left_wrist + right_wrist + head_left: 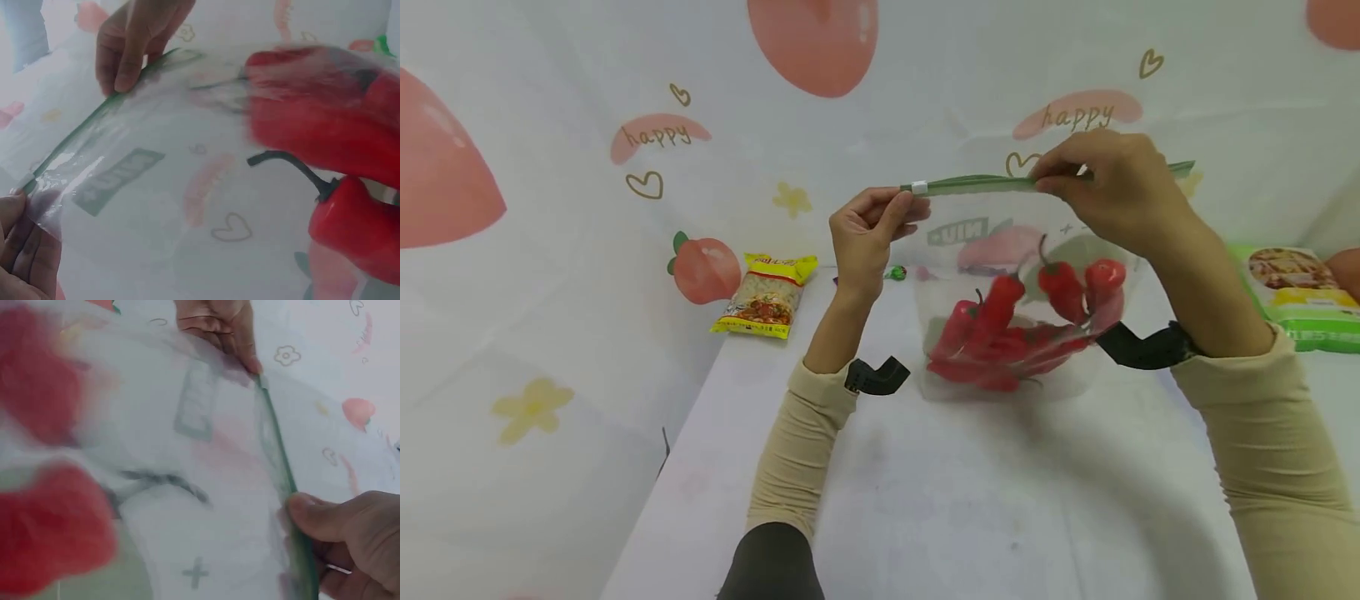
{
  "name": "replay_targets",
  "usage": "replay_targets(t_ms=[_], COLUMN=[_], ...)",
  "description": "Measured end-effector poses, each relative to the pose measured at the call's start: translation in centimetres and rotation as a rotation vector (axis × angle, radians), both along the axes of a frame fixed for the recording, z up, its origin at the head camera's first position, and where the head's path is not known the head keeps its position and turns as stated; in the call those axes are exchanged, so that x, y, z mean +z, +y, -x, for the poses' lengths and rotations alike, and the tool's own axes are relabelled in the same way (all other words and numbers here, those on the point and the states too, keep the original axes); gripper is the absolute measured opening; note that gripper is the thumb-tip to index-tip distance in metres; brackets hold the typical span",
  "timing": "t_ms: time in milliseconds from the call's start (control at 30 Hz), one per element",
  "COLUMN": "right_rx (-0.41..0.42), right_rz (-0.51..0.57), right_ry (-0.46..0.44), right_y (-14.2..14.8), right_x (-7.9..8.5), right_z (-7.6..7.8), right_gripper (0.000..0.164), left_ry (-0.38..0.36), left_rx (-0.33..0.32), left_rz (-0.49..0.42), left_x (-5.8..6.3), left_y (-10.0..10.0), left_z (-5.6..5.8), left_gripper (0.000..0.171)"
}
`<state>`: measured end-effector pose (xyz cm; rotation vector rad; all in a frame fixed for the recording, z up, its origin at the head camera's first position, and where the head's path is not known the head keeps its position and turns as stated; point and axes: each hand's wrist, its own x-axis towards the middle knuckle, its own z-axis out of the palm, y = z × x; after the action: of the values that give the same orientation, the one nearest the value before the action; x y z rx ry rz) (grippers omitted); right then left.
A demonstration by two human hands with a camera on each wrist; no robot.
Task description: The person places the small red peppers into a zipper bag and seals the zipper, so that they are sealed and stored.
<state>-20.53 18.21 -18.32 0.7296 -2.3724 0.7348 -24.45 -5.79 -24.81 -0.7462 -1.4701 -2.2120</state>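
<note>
A clear zip bag (947, 283) with a green zip strip (977, 185) hangs upright between both hands, several red peppers (1000, 308) gathered in its lower part. At the strip's left end, beside the white slider (919, 188), my left hand (868, 229) pinches the top corner between thumb and fingers. My right hand (1112, 187) pinches the strip right of its middle, and the strip's end sticks out beyond that hand. Through the film, a pepper with a curved dark stem (350, 225) shows in the left wrist view. Blurred peppers (50, 531) fill the left side of the right wrist view.
A yellow snack packet (766, 296) leans at the table's back left. A small green-wrapped item (897, 272) lies behind the left hand. At the back right is a green and white package (1292, 292). The white table (970, 500) meets a printed wall sheet.
</note>
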Motion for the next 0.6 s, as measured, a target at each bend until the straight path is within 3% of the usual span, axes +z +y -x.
replay_targets(t_ms=[167, 367, 600], right_rx=[0.067, 0.08, 0.09], right_rz=[-0.008, -0.001, -0.017], right_ry=[0.027, 0.029, -0.024], right_y=[-1.5, -6.5, -9.0], right_x=[-0.6, 0.0, 0.0], right_z=[0.5, 0.4, 0.5], right_gripper=[0.017, 0.023, 0.012], left_ry=[0.002, 0.045, 0.087], left_rx=[0.037, 0.043, 0.103], left_rz=[0.011, 0.035, 0.05], left_x=[-0.8, -0.6, -0.9], left_y=[0.4, 0.6, 0.4], left_z=[-0.2, -0.6, -1.1], left_gripper=[0.006, 0.011, 0.012])
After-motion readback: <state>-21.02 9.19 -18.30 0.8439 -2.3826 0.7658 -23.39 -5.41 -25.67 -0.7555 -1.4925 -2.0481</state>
